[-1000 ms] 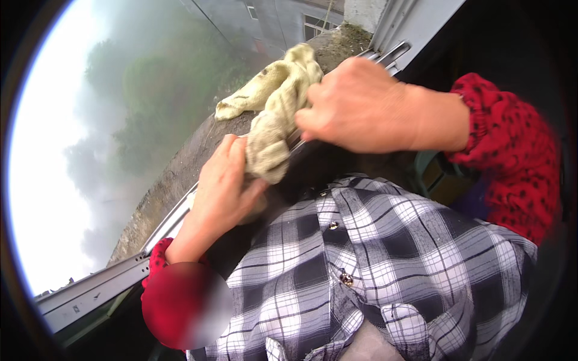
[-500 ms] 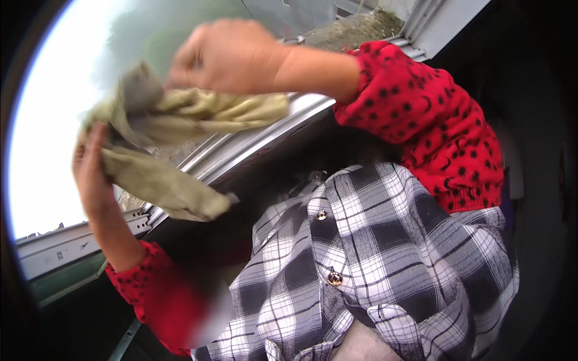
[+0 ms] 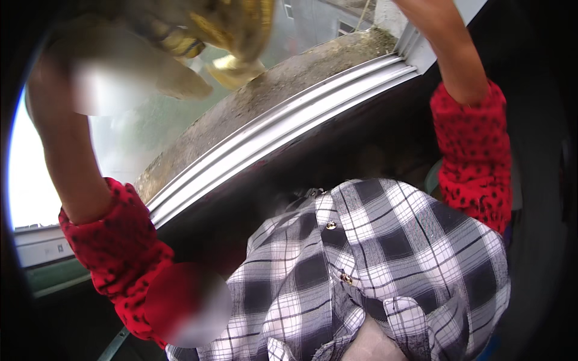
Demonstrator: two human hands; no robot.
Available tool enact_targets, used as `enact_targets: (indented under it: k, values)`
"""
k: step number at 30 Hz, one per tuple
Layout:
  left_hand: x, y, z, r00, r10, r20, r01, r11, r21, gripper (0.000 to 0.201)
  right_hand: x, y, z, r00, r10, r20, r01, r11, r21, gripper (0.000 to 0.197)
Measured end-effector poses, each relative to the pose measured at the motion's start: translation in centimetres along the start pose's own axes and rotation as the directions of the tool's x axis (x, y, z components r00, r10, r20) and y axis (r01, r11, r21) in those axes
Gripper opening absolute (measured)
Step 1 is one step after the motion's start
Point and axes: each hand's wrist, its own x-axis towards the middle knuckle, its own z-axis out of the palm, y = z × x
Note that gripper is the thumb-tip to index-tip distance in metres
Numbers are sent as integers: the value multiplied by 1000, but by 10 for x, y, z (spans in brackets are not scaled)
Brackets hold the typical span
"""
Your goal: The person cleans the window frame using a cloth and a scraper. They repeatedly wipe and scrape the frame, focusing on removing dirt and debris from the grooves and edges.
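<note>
A yellow-green piece of cloth point(image 3: 238, 36), possibly a garment, hangs in the air at the upper left in front of the window opening. Its folds look darker and golden near the top edge, and part of it runs out of the picture. My left hand point(image 3: 53, 75) is raised at the far left against the cloth and grips it; blur and shadow cover most of its fingers. My right forearm reaches up at the upper right, and the hand itself lies beyond the top edge, so what it holds is hidden.
A white window frame with a sliding track point(image 3: 283, 129) runs slantwise below the cloth. Outside it lies a rough earthy ledge point(image 3: 241, 108), with a grey building point(image 3: 319, 27) beyond. The frame's upright side point(image 3: 424, 51) stands near my right forearm.
Both arms have risen and spread apart. The cloth has gone up toward the top left, nearer to me. My right hand has moved off the cloth's near side and out of the picture.
</note>
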Motion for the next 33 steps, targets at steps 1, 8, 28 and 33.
enact_targets:
  k: [1, 8, 28, 33]
  values:
    - [-6, -10, 2, 999, -44, 26, 45, 999, -25, 45, -11, 0, -11, 997, -77, -15, 76, 995, -70, 26]
    - [-60, -110, 92, 878, -331, 346, 384, 919, -95, 37, -89, -46, -83, 987, -146, 64, 97, 229, -969, 21]
    - [-152, -154, 37, 607, -385, 695, -108, 827, 552, 58, -45, 22, 15, 746, 113, 657, 626, 218, -748, 28]
    - [-165, -142, 38, 570, -413, 710, -89, 828, 553, 48, -31, 25, 22, 610, 29, 792, 745, 322, -585, 28]
